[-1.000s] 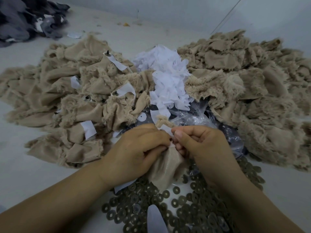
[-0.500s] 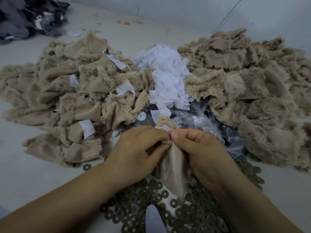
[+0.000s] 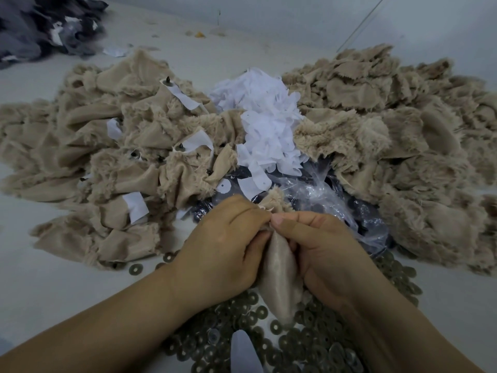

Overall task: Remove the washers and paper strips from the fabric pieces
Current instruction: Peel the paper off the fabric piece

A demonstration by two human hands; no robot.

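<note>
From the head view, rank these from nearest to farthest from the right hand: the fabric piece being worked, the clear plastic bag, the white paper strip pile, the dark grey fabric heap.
1. Fabric piece: pinched by the right hand, with the left hand also on it.
2. Clear plastic bag: just beyond the hand.
3. White paper strip pile: centre, farther back.
4. Dark grey fabric heap: far left corner.

Above the heap of washers (image 3: pixel 242 332), the left hand (image 3: pixel 226 246) and right hand (image 3: pixel 322 249) were bare, as were both wrists. The left forearm (image 3: pixel 107 324), on the left side of the washers, was uncovered along all of its visible length, and so was the right forearm (image 3: pixel 390 319) on the right side. The right thumbnail (image 3: pixel 278 219), beyond the washers, was short, rounded and plain. Tendon lines ridged the back of the left hand, and creases marked the knuckles.
</note>
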